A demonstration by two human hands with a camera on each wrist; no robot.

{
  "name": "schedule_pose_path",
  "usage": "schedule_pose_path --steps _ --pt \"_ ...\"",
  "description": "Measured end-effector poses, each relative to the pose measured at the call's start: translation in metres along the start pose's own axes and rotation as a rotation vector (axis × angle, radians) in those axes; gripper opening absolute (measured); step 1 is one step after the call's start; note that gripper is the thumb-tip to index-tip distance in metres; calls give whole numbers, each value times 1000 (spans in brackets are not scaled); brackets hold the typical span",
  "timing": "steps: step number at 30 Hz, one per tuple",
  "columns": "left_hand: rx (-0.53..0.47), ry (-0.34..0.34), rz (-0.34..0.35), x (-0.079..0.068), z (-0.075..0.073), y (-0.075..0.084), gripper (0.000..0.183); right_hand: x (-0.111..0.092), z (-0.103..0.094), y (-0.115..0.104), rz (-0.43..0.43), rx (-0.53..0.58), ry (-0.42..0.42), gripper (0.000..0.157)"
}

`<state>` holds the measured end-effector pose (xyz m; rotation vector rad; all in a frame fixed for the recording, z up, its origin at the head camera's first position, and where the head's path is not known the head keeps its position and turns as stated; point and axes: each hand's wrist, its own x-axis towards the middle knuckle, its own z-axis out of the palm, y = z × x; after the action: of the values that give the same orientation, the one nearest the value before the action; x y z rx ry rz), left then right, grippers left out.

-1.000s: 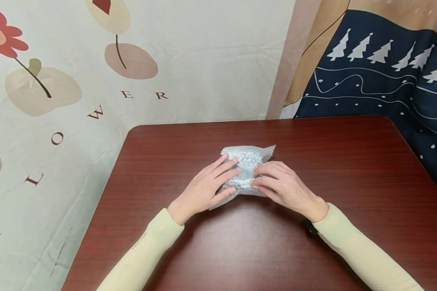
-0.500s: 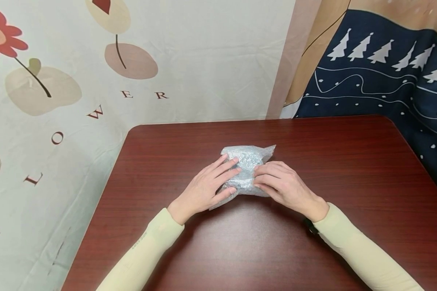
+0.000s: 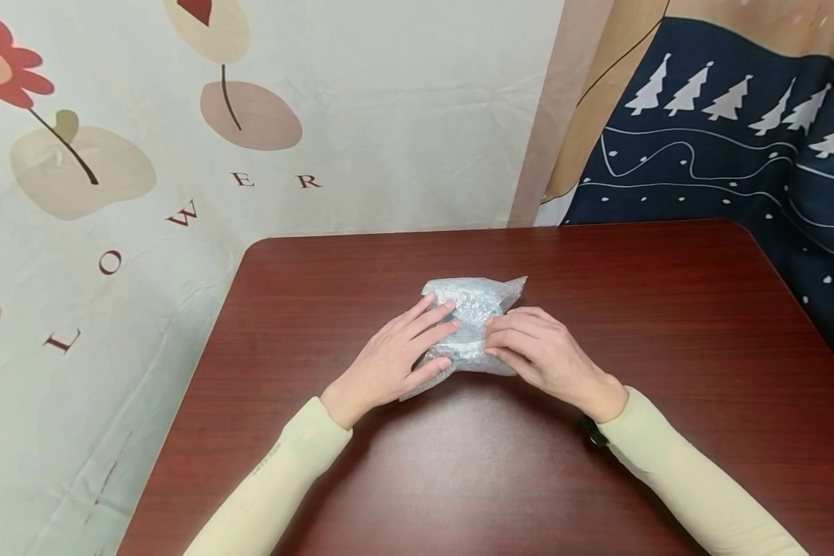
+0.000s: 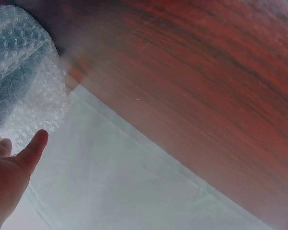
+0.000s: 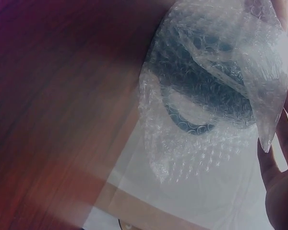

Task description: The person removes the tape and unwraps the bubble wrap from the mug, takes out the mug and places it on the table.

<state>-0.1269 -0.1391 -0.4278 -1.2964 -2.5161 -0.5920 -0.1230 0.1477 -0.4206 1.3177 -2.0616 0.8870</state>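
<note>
A bundle of clear bubble wrap (image 3: 469,297) lies on the table in the head view. Through its layers in the right wrist view shows a dark mug (image 5: 209,86) with a loop handle. On the bundle's left side rests my left hand (image 3: 396,351), its fingers spread and mostly straight. At the right side my right hand (image 3: 549,351) has bent fingers and thumb pinching the bubble wrap; the exact grip underneath is hidden. The left wrist view catches part of the left hand (image 4: 9,177) beside the wrap (image 4: 24,67).
The dark red wooden table (image 3: 306,278) extends around the bundle, with rounded far corners. Behind it hangs a pale cloth (image 3: 403,154) printed with flowers and letters. A navy cloth (image 3: 723,154) with white trees hangs at the right.
The right thumb has drawn very slightly to the right, nearer its fingers. The left hand and the bundle stay where they were.
</note>
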Motion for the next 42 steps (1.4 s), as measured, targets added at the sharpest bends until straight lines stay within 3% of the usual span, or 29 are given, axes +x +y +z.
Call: schedule_pose_path --steps 21,33,42 --pt "-9 -2 0 0 -1 0 56 3 -1 1 10 29 41 20" --pt "1 26 19 0 1 -1 53 1 -1 0 111 55 1 24" --pt "7 2 1 0 0 -2 54 3 -1 1 146 69 11 29"
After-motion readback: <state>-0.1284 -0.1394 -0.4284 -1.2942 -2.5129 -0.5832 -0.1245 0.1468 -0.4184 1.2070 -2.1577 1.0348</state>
